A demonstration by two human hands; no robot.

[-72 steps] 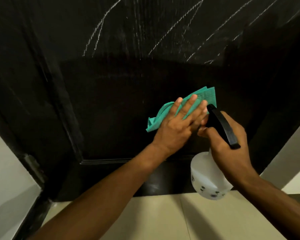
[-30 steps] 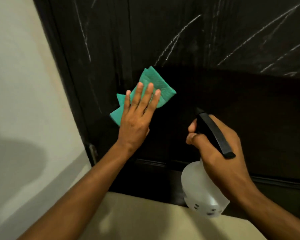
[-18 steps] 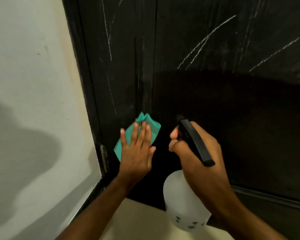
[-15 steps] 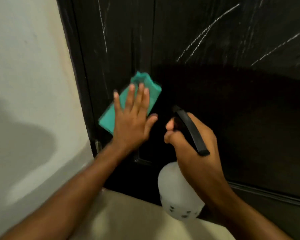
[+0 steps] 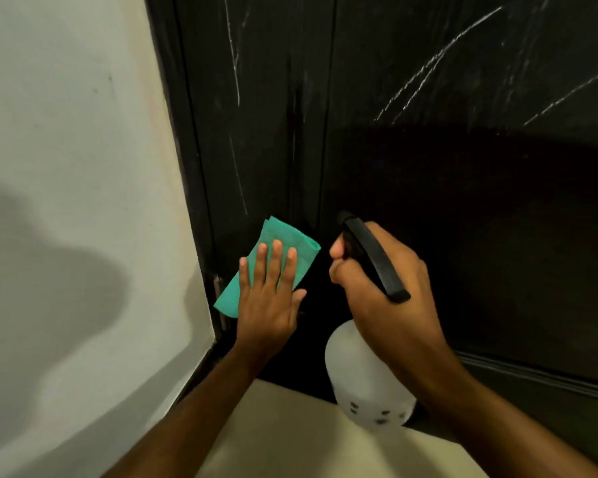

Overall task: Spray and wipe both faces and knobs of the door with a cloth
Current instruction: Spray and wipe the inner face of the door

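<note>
Head view: the left hand lies flat, fingers straight, pressing the cloth on the door low down by the hinge edge. The right hand is curled round the sprayer, held just off the door. No knob is in view. The cloth's left corner may snag on what looks like a hinge, though it is dim there. Half a second ago the cloth sat higher; it has since slid down.
</note>
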